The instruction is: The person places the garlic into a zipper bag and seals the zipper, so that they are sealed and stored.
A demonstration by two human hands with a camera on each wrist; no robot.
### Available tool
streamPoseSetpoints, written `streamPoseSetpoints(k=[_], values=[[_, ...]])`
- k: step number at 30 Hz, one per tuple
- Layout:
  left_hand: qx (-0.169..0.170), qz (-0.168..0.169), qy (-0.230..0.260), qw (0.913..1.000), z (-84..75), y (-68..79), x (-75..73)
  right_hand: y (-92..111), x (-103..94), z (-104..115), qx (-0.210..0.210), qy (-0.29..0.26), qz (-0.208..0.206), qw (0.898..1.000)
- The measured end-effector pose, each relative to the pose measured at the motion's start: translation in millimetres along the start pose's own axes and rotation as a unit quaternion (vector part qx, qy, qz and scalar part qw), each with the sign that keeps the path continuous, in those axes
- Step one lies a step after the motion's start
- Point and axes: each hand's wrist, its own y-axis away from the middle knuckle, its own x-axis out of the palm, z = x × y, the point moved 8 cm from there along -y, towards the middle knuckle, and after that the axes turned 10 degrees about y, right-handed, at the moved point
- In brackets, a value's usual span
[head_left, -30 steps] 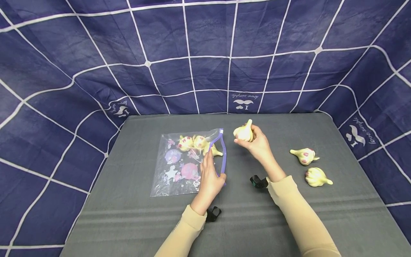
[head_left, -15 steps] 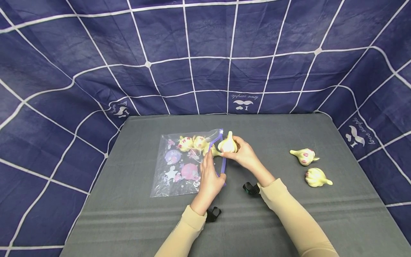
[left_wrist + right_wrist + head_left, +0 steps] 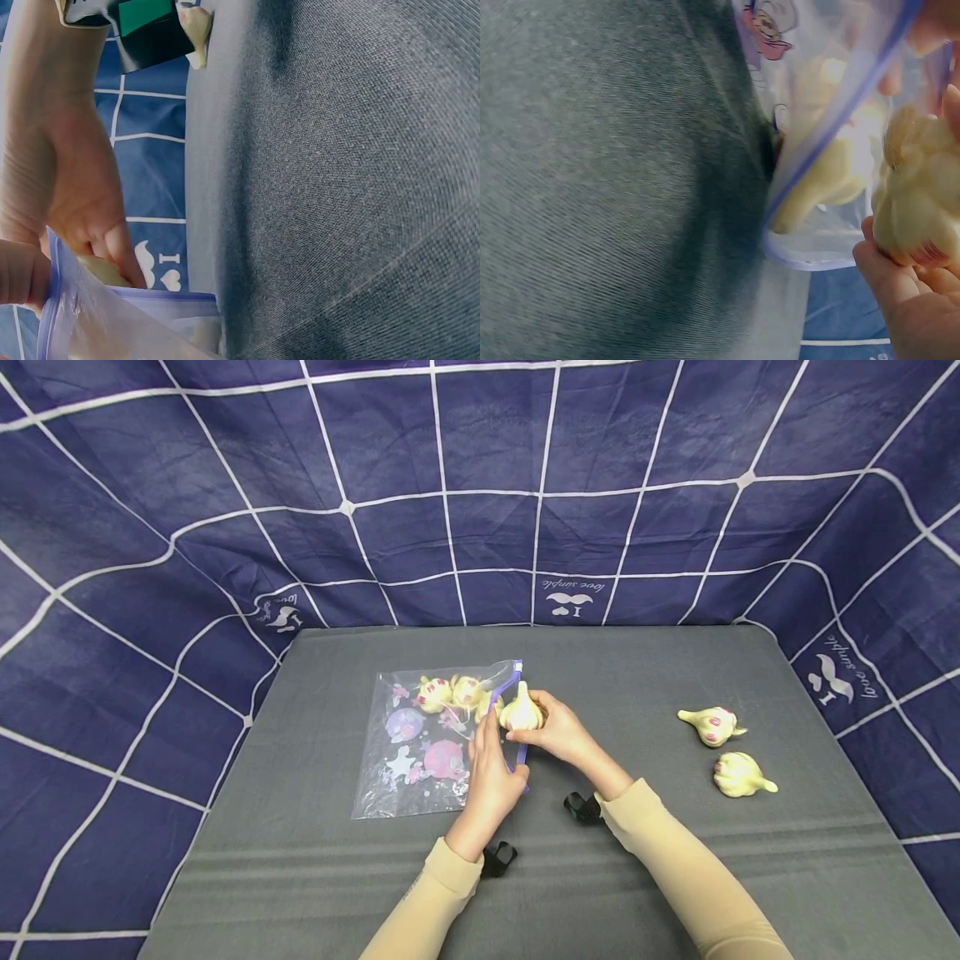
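Observation:
A clear zip bag (image 3: 375, 777) with a purple rim and printed pink and white figures lies on the table, its mouth spread towards the right. Several garlic bulbs (image 3: 433, 695) show inside it. My left hand (image 3: 493, 777) holds the bag by its rim, fingers along the upper film and thumb at the purple edge. Between the thumb and fingers of my right hand (image 3: 558, 731) is another garlic bulb (image 3: 522, 710), stem upward, at the bag's mouth. In the right wrist view, this held bulb (image 3: 922, 202) is just beside the purple rim (image 3: 840, 124).
Two more garlic bulbs, one upper (image 3: 712, 725) and one lower (image 3: 741, 774), lie on the right part of the grey table (image 3: 637, 877). A blue cloth with white lines (image 3: 480, 535) hangs behind and along both sides.
My right hand has moved left and down with its garlic bulb, from beside the bag to the bag's mouth. The left hand and the bag have stayed in place.

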Motion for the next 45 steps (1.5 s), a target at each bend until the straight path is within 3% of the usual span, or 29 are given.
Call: streamPoseSetpoints(k=[8,16,25,36,45], values=[[0.006,-0.010,-0.011,0.9999,-2.9,0.6,-1.7,-3.5,13.7,-7.2,-0.010,0.067,0.031,0.997],[0.019,-0.015,-0.010,0.9997,-5.3,0.0,-1.5,-8.1,23.8,-10.3,-0.035,0.087,0.041,0.995],[-0.013,0.010,-0.030,0.9994,-2.7,3.1,3.3,-14.2,31.5,-5.8,-0.047,0.119,0.034,0.991],[0.026,-0.006,-0.036,0.9990,-7.1,4.2,2.9,-29.3,39.1,8.2,-0.079,0.171,0.030,0.982],[0.041,-0.004,-0.028,0.9988,-8.1,4.8,2.1,-41.0,45.6,10.7,-0.080,0.187,0.036,0.978]])
